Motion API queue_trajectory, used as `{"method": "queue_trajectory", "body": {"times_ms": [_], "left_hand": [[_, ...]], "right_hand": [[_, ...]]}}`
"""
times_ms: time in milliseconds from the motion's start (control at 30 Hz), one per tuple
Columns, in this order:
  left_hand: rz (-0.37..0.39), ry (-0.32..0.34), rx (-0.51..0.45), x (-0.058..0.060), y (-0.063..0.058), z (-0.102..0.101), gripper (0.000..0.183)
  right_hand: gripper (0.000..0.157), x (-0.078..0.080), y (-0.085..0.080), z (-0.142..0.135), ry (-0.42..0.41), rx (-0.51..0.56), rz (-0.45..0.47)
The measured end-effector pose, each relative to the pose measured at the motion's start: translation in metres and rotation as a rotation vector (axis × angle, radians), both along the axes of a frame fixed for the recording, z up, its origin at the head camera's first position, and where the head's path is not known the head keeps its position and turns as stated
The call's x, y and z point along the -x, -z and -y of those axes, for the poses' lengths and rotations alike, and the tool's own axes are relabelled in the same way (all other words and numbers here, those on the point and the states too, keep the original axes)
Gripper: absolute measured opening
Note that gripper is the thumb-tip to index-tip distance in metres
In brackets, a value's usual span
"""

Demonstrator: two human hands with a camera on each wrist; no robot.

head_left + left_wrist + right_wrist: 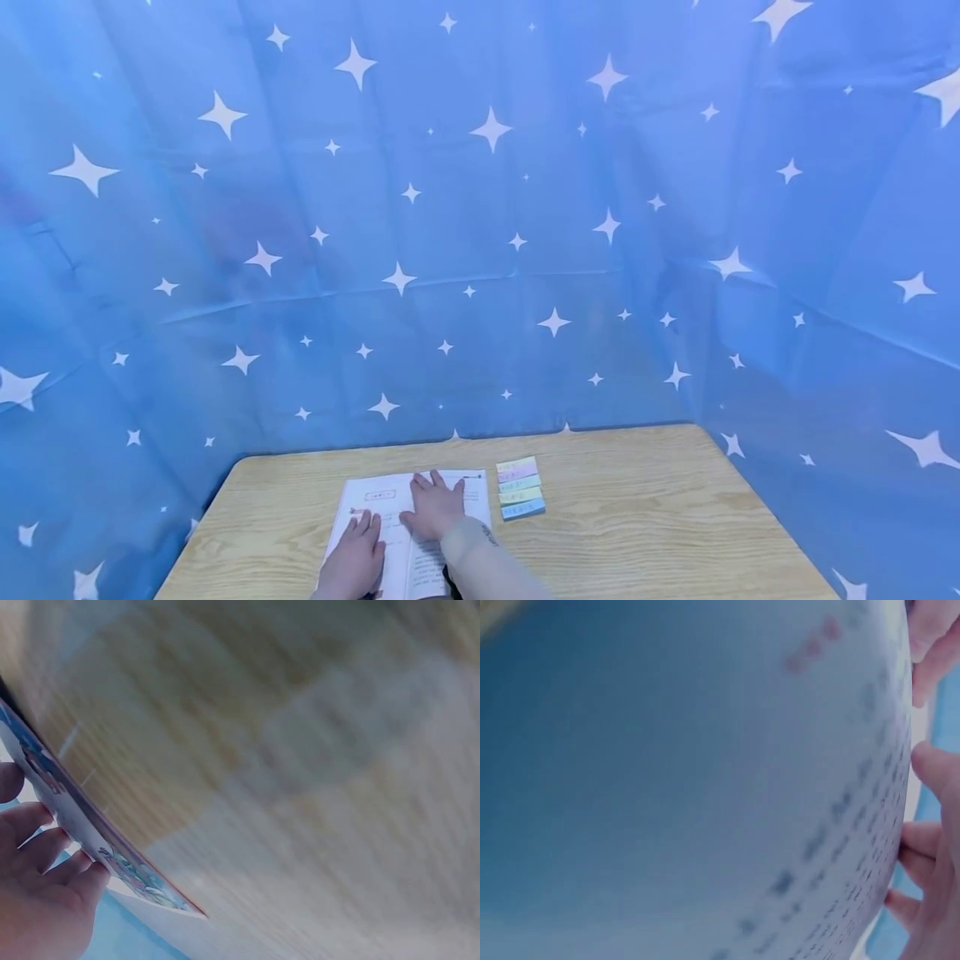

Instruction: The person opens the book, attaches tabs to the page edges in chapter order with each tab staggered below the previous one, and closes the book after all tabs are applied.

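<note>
An open book (pixel 408 575) with printed pages lies on the wooden table, near its front. My left hand (pixel 352 560) rests on the left page, fingers extended toward the page's middle. Spread over the upper part of the book by the fold, my right hand (pixel 435 507) presses on the paper. The left wrist view shows the left hand (pixel 49 892) with its fingertips at a coloured, illustrated part of the book (pixel 139 877). In the right wrist view, the right hand's fingers (pixel 924 844) touch the text page (pixel 705 787), which fills most of the frame, partly blurred.
Just right of the book lies a column of pastel sticky notes (pixel 520 487) with handwriting. The wooden table (pixel 637 517) extends to the right and left of the book. A blue curtain (pixel 480 217) with white stars hangs behind the table and along both sides.
</note>
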State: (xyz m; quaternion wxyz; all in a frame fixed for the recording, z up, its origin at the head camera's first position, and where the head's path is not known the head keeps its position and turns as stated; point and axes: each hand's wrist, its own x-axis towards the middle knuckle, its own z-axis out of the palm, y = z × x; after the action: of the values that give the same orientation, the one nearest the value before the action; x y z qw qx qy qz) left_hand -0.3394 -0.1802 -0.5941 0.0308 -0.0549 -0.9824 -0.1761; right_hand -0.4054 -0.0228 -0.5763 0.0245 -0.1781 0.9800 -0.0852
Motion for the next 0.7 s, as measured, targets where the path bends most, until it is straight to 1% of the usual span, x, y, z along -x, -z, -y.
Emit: {"method": "queue_trajectory", "body": {"times_ms": [67, 133, 267, 333, 467, 567, 700], "left_hand": [[-0.021, 0.018, 0.023, -0.002, -0.001, 0.002, 0.044], [-0.046, 0.040, 0.049, -0.004, -0.001, -0.001, 0.042], [-0.042, 0.034, 0.087, -0.006, -0.003, -0.006, 0.041], [-0.025, 0.019, 0.095, -0.006, -0.003, -0.006, 0.042], [-0.013, 0.028, 0.103, -0.006, -0.004, -0.008, 0.042], [-0.009, 0.039, 0.110, -0.006, -0.007, -0.008, 0.042], [-0.009, 0.031, 0.118, -0.005, -0.012, -0.005, 0.041]], "right_hand": [[0.062, 0.002, 0.003, 0.004, 0.009, -0.004, -0.008], [0.063, 0.003, 0.005, 0.002, 0.024, -0.019, -0.018], [0.067, 0.000, 0.006, 0.000, 0.028, -0.028, 0.007], [0.070, -0.003, 0.004, -0.001, 0.023, -0.015, 0.030], [0.074, -0.014, 0.000, -0.007, 0.001, 0.020, 0.070], [0.077, -0.022, 0.001, -0.011, -0.035, 0.059, 0.098], [0.083, -0.034, 0.001, -0.015, -0.092, 0.121, 0.112]]}}
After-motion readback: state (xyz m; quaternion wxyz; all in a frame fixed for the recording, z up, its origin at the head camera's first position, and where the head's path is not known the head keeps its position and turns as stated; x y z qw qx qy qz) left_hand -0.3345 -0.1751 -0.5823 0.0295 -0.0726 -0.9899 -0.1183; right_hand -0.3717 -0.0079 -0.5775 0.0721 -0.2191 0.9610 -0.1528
